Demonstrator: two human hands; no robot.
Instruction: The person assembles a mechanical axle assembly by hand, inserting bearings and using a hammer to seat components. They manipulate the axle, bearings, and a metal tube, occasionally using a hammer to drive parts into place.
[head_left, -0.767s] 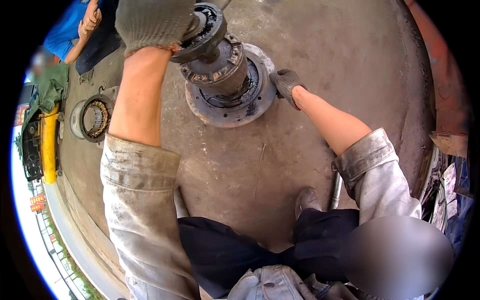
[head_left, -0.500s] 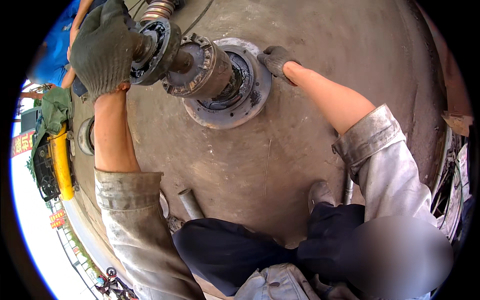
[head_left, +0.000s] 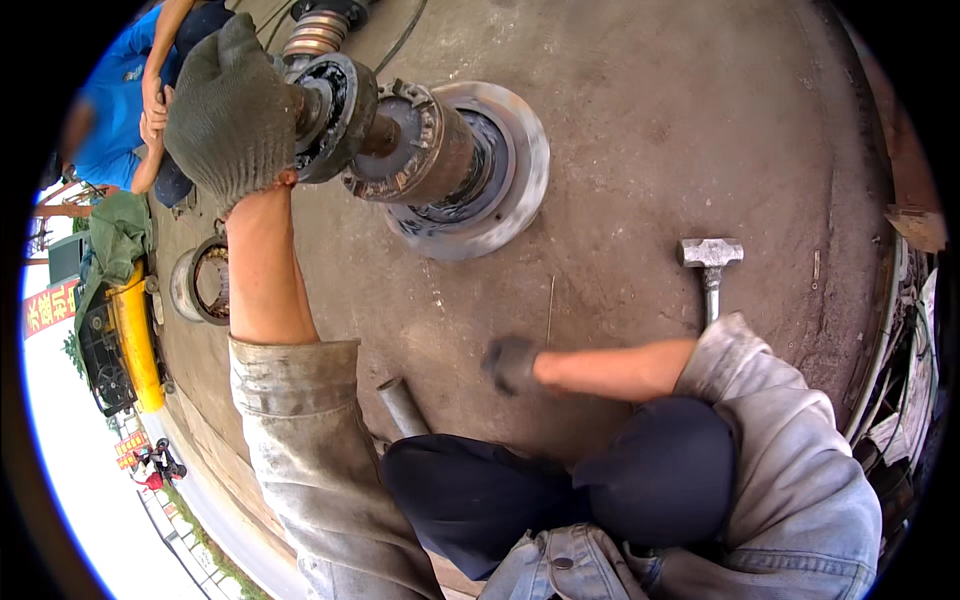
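My left hand (head_left: 230, 120), in a dark knit glove, is closed round the upper end of a greasy metal shaft (head_left: 382, 135). A bearing ring (head_left: 340, 110) smeared with black grease sits on the shaft just below the glove. Further down come a thick, rusty cylindrical hub (head_left: 415, 150) and a broad round flange (head_left: 525, 190) resting on the ground; the flange's rim looks smeared by motion. My right hand (head_left: 512, 366), gloved too, hangs over the floor in front of my knees, apart from the assembly. Motion blurs its fingers, and nothing shows in it.
A sledgehammer (head_left: 711, 254) stands head up by my right sleeve. Near my left knee is a metal pipe (head_left: 402, 405). A ring-shaped housing (head_left: 200, 280) lies left of my forearm. Another person in a blue shirt (head_left: 110, 110) crouches at the far left, near a yellow machine (head_left: 135, 340).
My right hand has let go of the flange's rim and drawn back towards my knees. The shaft's upper end, with my left hand on it, has shifted slightly right in view. The hammer head has come into view.
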